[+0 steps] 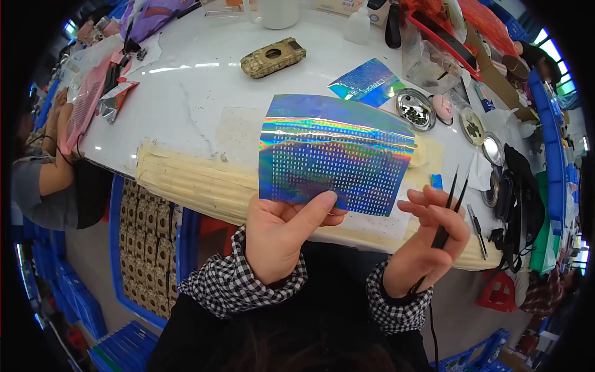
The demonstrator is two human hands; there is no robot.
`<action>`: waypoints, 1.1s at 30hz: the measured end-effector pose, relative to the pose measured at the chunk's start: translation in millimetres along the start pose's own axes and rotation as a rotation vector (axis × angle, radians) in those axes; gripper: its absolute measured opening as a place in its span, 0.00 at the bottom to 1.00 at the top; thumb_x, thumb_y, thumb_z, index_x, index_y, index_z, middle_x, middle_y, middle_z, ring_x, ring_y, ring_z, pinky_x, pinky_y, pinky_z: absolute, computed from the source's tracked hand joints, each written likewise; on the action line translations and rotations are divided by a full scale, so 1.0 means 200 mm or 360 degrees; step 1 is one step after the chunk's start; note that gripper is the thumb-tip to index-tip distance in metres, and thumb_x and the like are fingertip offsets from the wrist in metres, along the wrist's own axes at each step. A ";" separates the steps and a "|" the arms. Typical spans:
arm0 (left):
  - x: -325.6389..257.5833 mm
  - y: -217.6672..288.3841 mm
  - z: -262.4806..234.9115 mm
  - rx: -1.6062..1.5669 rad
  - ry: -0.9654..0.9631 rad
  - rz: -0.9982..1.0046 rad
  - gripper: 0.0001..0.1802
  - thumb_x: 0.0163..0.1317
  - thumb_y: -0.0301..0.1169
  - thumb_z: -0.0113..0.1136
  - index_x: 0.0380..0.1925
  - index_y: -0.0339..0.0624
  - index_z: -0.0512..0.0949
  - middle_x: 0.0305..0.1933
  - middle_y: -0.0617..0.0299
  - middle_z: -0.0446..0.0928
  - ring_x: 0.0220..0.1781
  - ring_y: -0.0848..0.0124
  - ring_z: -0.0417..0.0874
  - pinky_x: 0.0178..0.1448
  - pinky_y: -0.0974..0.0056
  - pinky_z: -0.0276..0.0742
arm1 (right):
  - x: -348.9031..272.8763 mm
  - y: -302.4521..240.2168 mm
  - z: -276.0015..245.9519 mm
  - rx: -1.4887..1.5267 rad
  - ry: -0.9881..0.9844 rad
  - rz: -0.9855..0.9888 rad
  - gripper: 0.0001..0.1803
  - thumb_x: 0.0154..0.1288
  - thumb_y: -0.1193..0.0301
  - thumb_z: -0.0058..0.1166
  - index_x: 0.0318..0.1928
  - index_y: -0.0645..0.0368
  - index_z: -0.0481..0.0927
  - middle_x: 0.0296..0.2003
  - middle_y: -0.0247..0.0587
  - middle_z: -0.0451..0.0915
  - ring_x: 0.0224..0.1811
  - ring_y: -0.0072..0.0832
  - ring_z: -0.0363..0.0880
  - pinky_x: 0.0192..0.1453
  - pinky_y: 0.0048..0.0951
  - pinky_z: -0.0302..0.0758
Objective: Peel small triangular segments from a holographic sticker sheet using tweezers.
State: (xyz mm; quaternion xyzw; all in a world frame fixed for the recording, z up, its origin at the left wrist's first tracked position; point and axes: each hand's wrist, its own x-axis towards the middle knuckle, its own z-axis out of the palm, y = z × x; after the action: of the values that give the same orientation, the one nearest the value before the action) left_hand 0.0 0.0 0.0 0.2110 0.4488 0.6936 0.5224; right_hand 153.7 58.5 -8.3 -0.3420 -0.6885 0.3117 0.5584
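Observation:
My left hand (282,232) pinches the lower edge of a shiny blue holographic sheet (334,152) between thumb and fingers. Rows of small light rectangles cover the sheet, which is held up above the table's near edge. My right hand (431,239) grips black tweezers (453,201), their two tips pointing up and standing apart with nothing visible between them. Farther back on the table lies a camouflage-patterned model tank hull (273,57) with a round hole in its top. A second holographic sheet (367,82) rests behind the held one.
On the right stand round metal dishes, one holding small dark parts (415,110), beside a pen-like tool (477,230). A white bottle (357,26) stands at the back. Lower left, a blue crate (115,248) holds several camouflage hulls. Another person's arm (59,161) is at far left.

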 end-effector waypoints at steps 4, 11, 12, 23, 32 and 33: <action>0.00 0.00 0.02 -0.0046 0.0019 0.0000 0.08 0.61 0.21 0.57 0.40 0.34 0.77 0.37 0.55 0.81 0.37 0.71 0.83 0.42 0.68 0.82 | -0.05 -0.02 -0.10 -0.0322 -0.0117 -0.0446 0.40 0.66 0.38 0.29 0.54 0.66 0.64 0.49 0.63 0.74 0.47 0.42 0.78 0.49 0.39 0.77; -0.02 -0.01 0.05 -0.0155 0.0007 -0.0116 0.10 0.60 0.19 0.58 0.42 0.30 0.76 0.39 0.55 0.81 0.39 0.71 0.83 0.45 0.69 0.81 | -0.03 -0.14 -0.10 -0.0689 -0.0546 -0.0707 0.20 0.57 0.52 0.61 0.42 0.53 0.82 0.41 0.37 0.83 0.51 0.40 0.78 0.55 0.40 0.73; -0.02 -0.01 0.06 -0.0159 0.0004 -0.0108 0.10 0.60 0.19 0.58 0.42 0.30 0.76 0.39 0.55 0.81 0.39 0.72 0.83 0.45 0.69 0.81 | -0.03 -0.14 -0.09 -0.0717 -0.0575 -0.0707 0.18 0.55 0.53 0.62 0.39 0.53 0.83 0.41 0.36 0.83 0.51 0.39 0.79 0.55 0.40 0.73; -0.04 -0.03 0.06 -0.0157 -0.0009 -0.0135 0.10 0.60 0.18 0.58 0.41 0.31 0.75 0.38 0.57 0.81 0.38 0.73 0.83 0.44 0.69 0.81 | -0.01 -0.12 -0.06 -0.0655 -0.0683 -0.0599 0.16 0.50 0.61 0.68 0.36 0.55 0.82 0.41 0.45 0.82 0.49 0.38 0.80 0.55 0.43 0.75; -0.03 -0.05 0.04 -0.0177 -0.0003 -0.0098 0.09 0.59 0.18 0.58 0.41 0.32 0.76 0.38 0.58 0.81 0.38 0.73 0.83 0.44 0.70 0.80 | -0.01 -0.11 -0.05 -0.0645 -0.0711 -0.0548 0.14 0.50 0.65 0.68 0.36 0.58 0.82 0.42 0.46 0.82 0.50 0.39 0.80 0.56 0.44 0.74; -0.04 -0.05 0.05 -0.0173 -0.0002 -0.0107 0.09 0.59 0.18 0.58 0.41 0.32 0.76 0.38 0.57 0.81 0.38 0.73 0.83 0.44 0.70 0.80 | 0.00 -0.11 -0.05 -0.0645 -0.0709 -0.0543 0.14 0.50 0.65 0.68 0.36 0.58 0.82 0.42 0.46 0.82 0.50 0.39 0.80 0.56 0.44 0.74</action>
State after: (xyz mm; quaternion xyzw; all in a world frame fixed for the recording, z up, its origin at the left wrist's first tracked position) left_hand 15.2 -2.2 -2.6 0.1677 0.4171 0.6989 0.5563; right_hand 160.6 46.0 10.4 -0.2494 -0.8887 0.1376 0.3592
